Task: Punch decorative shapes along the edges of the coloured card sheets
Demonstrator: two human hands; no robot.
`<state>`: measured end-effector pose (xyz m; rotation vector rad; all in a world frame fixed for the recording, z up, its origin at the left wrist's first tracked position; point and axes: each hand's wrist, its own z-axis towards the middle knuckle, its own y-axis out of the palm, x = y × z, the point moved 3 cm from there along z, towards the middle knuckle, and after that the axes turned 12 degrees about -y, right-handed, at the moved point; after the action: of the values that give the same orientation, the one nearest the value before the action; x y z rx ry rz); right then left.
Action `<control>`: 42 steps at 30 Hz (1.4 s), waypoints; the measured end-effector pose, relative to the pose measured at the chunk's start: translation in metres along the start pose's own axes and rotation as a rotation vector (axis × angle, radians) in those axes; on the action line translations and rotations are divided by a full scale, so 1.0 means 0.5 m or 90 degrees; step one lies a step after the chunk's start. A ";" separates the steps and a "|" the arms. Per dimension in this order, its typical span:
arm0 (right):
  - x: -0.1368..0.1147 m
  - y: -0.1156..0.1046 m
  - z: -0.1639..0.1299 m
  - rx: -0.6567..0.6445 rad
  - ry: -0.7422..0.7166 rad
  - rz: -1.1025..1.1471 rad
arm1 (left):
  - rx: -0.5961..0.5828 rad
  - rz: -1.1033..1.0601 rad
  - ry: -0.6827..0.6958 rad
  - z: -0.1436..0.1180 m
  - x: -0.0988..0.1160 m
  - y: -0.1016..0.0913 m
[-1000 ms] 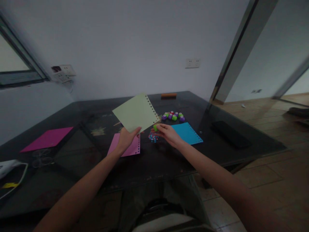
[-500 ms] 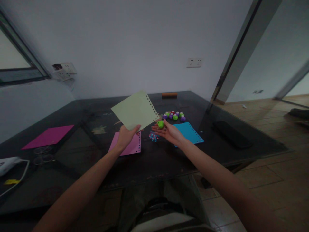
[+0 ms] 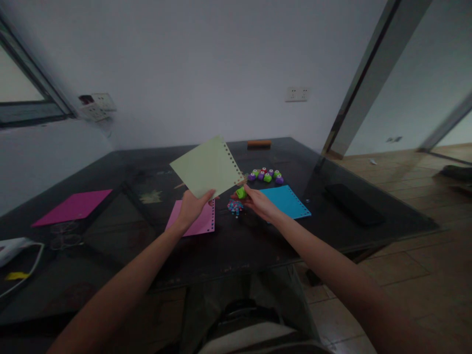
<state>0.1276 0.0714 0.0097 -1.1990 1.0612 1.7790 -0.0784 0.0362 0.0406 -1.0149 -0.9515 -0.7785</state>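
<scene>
Op: Left hand?

Eng: Your left hand (image 3: 194,205) is pinching the pale green sheet (image 3: 206,169) by its lower edge, thumb on top. Most of the fingers are hidden underneath. Sheet is up off the table (image 3: 228,255), tilted, holed edge to your right.

Op: Right?

Eng: Your right hand (image 3: 260,200) grips a small green block (image 3: 241,192) between thumb and fingers, near the sheet's right corner. Dark and small in view; can't tell if block and sheet touch. The fingers cover part of it.

Op: What's blocked below?

Eng: Your left hand and wrist cover part of the pink sheet (image 3: 201,224). Your right wrist overlaps the blue sheet (image 3: 287,200). Confetti bits (image 3: 235,207) lie between those two, too small to count.

Op: Elsewhere?

Eng: Behind your right hand, a cluster of colored blocks (image 3: 264,176), overlapping. Far left, a white device (image 3: 13,250) is cut off by the frame; can't identify it.
</scene>
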 end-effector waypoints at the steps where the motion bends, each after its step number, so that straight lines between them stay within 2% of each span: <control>1: -0.002 -0.001 0.000 0.002 -0.007 -0.002 | -0.003 0.000 -0.001 0.000 0.000 0.000; 4: -0.007 0.000 -0.002 -0.021 -0.018 0.001 | -0.004 0.000 -0.003 0.000 -0.002 0.001; 9: -0.004 0.024 -0.022 -0.171 0.049 0.011 | 0.000 0.002 -0.002 -0.001 -0.001 0.000; 12: 0.000 0.035 -0.028 -0.199 0.045 -0.009 | -0.004 0.008 -0.002 -0.004 0.004 -0.001; 16: 0.000 0.035 -0.023 -0.148 -0.016 -0.020 | -0.003 0.015 -0.003 -0.005 0.006 -0.002; 20: -0.007 0.026 -0.017 -0.093 -0.035 -0.059 | 0.016 0.017 -0.001 -0.002 0.005 -0.003; 23: -0.014 0.021 -0.015 -0.087 -0.035 -0.090 | 0.016 0.020 0.005 -0.001 0.008 -0.004; 30: -0.023 0.007 -0.010 -0.041 -0.054 -0.021 | 0.007 0.040 0.018 0.001 0.010 -0.007; 36: -0.032 0.002 -0.006 -0.013 -0.081 -0.105 | 0.007 0.056 0.030 0.012 -0.003 -0.011; 42: -0.051 -0.018 0.004 0.017 -0.060 -0.096 | 0.014 0.074 0.028 0.024 -0.007 -0.021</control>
<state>0.1426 0.0740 0.0320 -1.1375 0.9130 1.6829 -0.0922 0.0441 0.0437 -1.0215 -0.8544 -0.6893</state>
